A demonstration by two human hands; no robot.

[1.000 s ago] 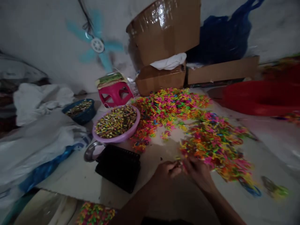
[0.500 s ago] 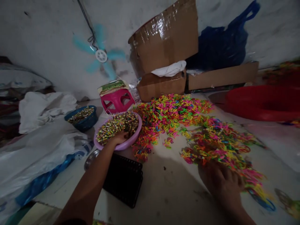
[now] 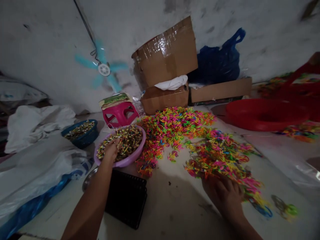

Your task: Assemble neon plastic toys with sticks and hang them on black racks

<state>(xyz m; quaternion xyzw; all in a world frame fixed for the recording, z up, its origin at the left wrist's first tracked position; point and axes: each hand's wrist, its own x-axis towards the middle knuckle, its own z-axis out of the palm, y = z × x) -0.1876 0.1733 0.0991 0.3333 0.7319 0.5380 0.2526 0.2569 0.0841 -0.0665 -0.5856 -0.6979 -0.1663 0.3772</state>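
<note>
My left hand is in a lilac basin, at the left part of a heap of small striped pieces. Its fingertips are among the pieces, too small and dim to tell whether they grip any. Lower right, my right hand lies on the near edge of a pile of bright plastic pieces, its fingers bent and partly hidden in shadow. A black slotted tray lies on the floor beside my left forearm, with a metal bowl partly behind the arm.
A blue basin of similar pieces stands at left, near white sacks. Behind are a pink stool, a spinning fan and cardboard boxes. A red basin is at right; a person's hand shows at the right edge.
My left hand has moved leftward across the pieces in the lilac basin. The view has shifted a little to the right and up. My right hand stays at the pile's edge.
</note>
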